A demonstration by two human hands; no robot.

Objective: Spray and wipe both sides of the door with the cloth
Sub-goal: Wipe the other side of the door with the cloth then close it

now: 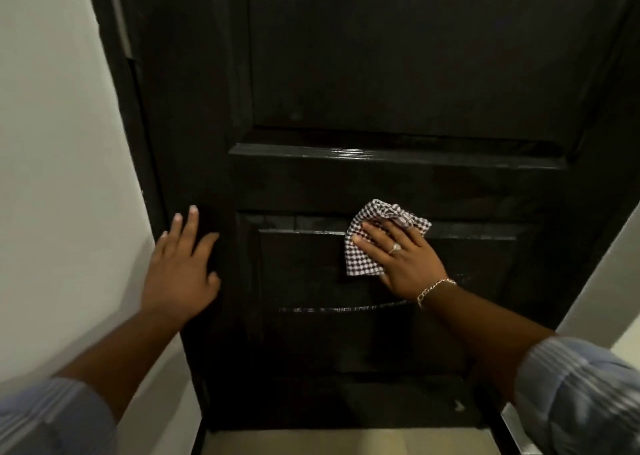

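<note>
While the head camera looks down a dark, glossy panelled door (363, 73), two bare hands reach out to it. On the lower panel, just under the wide cross rail, the right hand (401, 264) lies flat with straight, spread fingers, pressing a checked cloth (360, 246) against the wood; the cloth (dark and white squares, bunched at its upper right corner) shows above and to the left of the fingers. That hand wears a ring (394, 247), with a chain bracelet (433, 290) at the wrist. Well apart from it, the left hand (180, 274) rests open on the door's left upright, fingers straight and pointing up, holding nothing. Both forearms come from rolled, pale striped sleeves (581, 395). A pale wall (59, 177) flanks the door at left, and a strip of light floor (346, 442) shows below it.
</note>
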